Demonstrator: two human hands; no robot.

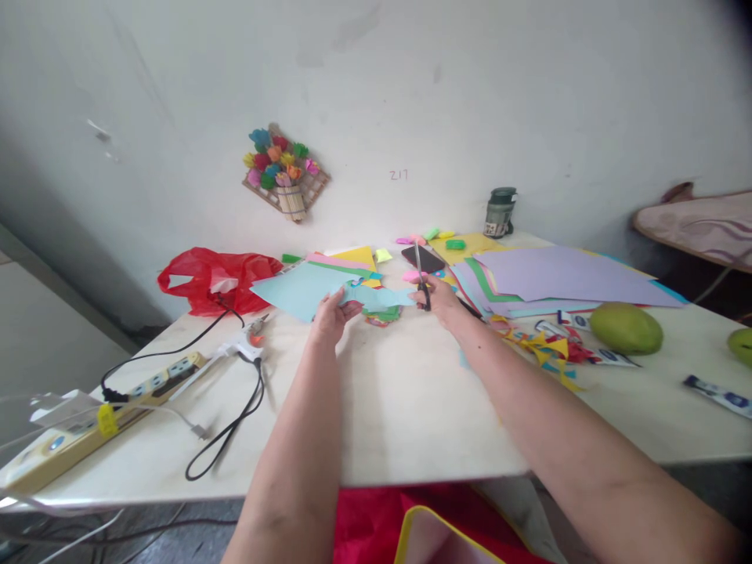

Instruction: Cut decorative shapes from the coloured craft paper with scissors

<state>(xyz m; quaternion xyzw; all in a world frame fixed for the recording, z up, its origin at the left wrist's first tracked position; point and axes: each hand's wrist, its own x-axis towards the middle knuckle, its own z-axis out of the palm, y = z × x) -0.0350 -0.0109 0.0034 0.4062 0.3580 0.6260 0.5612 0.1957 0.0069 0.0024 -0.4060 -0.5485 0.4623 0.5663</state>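
My left hand [334, 315] is closed on light blue paper [381, 298], its thumb on top near the middle of the table. The paper reaches across as an uneven strip to my right hand [439, 299]. That hand is wrapped round a pair of scissors [419, 265], blades pointing up and away from me. Its fingertips are at the strip's right end; whether they pinch it I cannot tell. A larger light blue sheet [294, 288] lies left of my left hand; where it meets the strip is unclear. Small green paper pieces [383, 316] lie under the strip.
Coloured sheets [564, 274], paper scraps [546, 348] and a green fruit [626, 329] lie on the right. A phone [432, 260] and a bottle [499, 212] are at the back. A red plastic bag [200, 290], a power strip [111, 419] and cables occupy the left.
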